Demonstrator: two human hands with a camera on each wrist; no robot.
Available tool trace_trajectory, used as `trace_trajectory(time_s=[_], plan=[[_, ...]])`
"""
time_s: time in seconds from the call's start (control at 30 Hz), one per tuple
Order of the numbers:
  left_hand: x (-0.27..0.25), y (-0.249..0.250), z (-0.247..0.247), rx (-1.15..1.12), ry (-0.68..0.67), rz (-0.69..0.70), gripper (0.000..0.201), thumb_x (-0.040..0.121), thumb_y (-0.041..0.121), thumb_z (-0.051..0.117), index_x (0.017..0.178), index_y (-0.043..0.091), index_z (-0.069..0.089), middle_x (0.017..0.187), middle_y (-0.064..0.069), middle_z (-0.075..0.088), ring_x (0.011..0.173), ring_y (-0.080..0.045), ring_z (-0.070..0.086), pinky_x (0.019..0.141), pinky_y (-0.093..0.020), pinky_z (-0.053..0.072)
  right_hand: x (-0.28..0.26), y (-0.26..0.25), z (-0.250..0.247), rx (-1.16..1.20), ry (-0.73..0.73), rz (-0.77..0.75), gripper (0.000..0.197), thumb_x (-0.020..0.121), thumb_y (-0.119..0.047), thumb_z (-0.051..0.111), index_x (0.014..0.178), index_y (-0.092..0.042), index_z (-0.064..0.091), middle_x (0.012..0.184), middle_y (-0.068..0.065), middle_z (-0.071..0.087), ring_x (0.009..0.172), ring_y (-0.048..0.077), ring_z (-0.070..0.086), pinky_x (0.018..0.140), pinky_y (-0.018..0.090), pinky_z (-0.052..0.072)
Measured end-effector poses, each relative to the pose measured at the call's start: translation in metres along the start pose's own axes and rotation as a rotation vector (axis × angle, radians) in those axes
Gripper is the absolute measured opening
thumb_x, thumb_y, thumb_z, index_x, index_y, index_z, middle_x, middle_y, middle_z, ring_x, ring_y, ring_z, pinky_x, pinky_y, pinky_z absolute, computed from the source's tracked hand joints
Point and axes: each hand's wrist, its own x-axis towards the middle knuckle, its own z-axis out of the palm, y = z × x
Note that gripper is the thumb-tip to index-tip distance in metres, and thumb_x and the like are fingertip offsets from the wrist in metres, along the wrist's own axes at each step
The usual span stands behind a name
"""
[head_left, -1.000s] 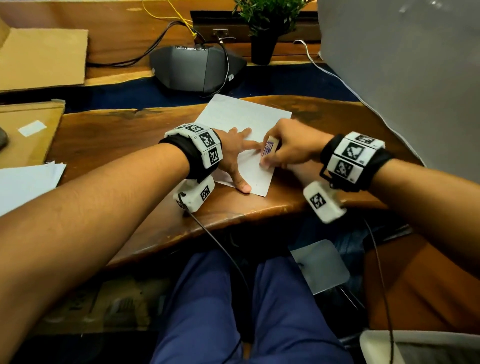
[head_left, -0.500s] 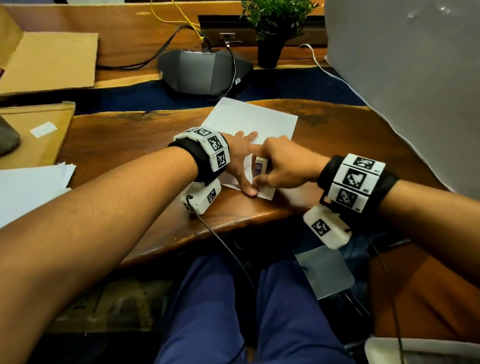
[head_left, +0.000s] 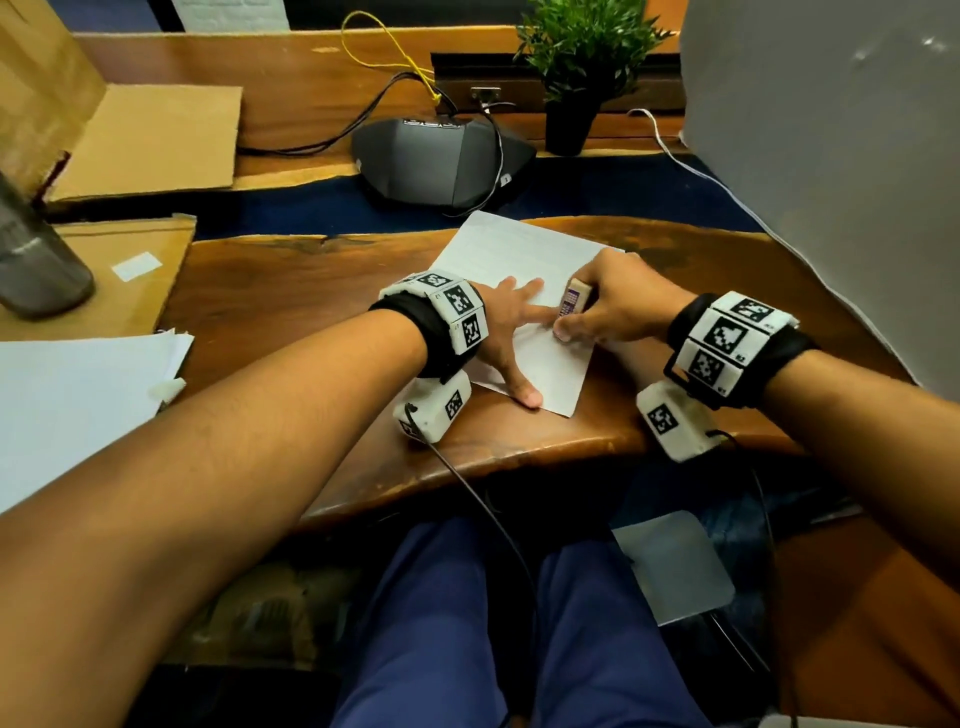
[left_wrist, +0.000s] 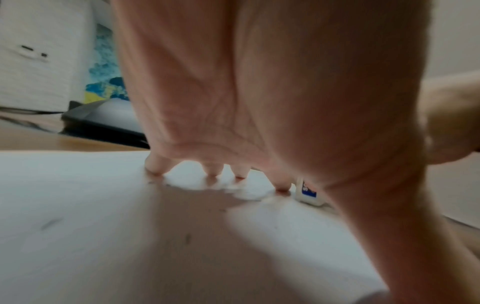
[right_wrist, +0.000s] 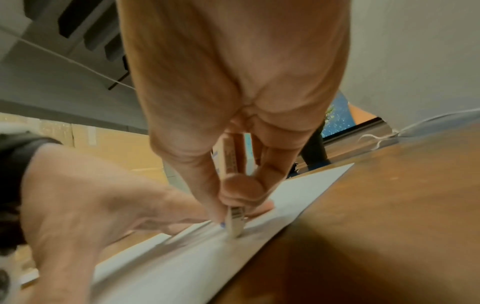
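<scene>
On the bench (head_left: 291, 296), the left hand (head_left: 498, 332) lay spread flat on the near half of the sheet of paper (head_left: 519, 249), fingers (head_left: 524, 293) straight, pinning it. Just beyond, the right hand (head_left: 618, 312) had its grip clamped on the eraser (head_left: 570, 304), whose lower end touched the sheet's middle. Rubbing well probably called for short, light strokes away from the pinning fingers, lest the sheet crease. Past the sheet's far edge sat a speakerphone (head_left: 441, 156).

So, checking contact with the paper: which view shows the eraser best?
The right wrist view: the eraser, pinched in the right hand, shows its end on the paper. The head view shows its printed label from above; the left wrist view, a small piece behind the left hand.
</scene>
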Motion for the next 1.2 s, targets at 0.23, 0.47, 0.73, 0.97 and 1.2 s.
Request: trace_trajectory(time_s=[0.23, 0.47, 0.73, 0.97, 1.2], plan=[[-0.003, -0.019, -0.011, -0.032, -0.023, 0.021, 0.113, 0.07, 0.056, 0.079, 0.15, 0.053, -0.001, 0.162, 0.012, -0.015, 0.151, -0.018, -0.009, 0.119, -0.055, 0.002, 0.003, 0.0, 0.0, 0.045, 0.006, 0.051, 0.032, 0.078, -0.022, 0.084, 0.104, -0.006, 0.074, 0.097, 0.007, 0.073, 0.078, 0.015, 0.068, 0.064, 0.02, 0.054], [-0.003, -0.02, -0.013, 0.002, -0.017, -0.004, 0.111, 0.069, 0.058, 0.079, 0.151, 0.05, 0.005, 0.162, 0.01, -0.018, 0.15, -0.022, -0.01, 0.119, -0.056, 0.003, -0.014, -0.02, 0.015, 0.034, -0.174, -0.1, 0.022, 0.077, -0.028, 0.084, 0.094, -0.015, 0.079, 0.079, -0.001, 0.075, 0.056, 0.003, 0.065, 0.052, 0.014, 0.047], [0.0, -0.022, -0.013, 0.001, -0.032, -0.008, 0.112, 0.068, 0.059, 0.079, 0.15, 0.052, 0.003, 0.162, 0.012, -0.018, 0.15, -0.021, -0.01, 0.118, -0.056, 0.002, -0.014, -0.011, 0.013, 0.101, -0.11, -0.032, 0.024, 0.077, -0.028, 0.084, 0.097, -0.016, 0.078, 0.088, 0.001, 0.076, 0.075, 0.012, 0.07, 0.068, 0.028, 0.06], [0.001, -0.014, -0.005, 0.033, -0.005, -0.074, 0.116, 0.062, 0.077, 0.069, 0.148, 0.056, -0.006, 0.163, 0.006, -0.015, 0.151, -0.027, -0.004, 0.116, -0.058, 0.011, 0.012, 0.011, -0.003, 0.085, 0.041, 0.088, 0.034, 0.074, -0.031, 0.086, 0.101, -0.013, 0.077, 0.098, 0.003, 0.075, 0.085, 0.012, 0.068, 0.065, 0.019, 0.051], [-0.004, -0.013, -0.009, 0.098, 0.048, -0.106, 0.11, 0.059, 0.08, 0.067, 0.15, 0.053, 0.01, 0.161, -0.004, 0.016, 0.142, -0.032, 0.024, 0.109, -0.053, 0.03, 0.017, 0.012, -0.005, 0.053, 0.052, 0.088, 0.035, 0.075, -0.027, 0.085, 0.104, -0.009, 0.076, 0.102, 0.007, 0.074, 0.087, 0.014, 0.068, 0.067, 0.02, 0.052]])
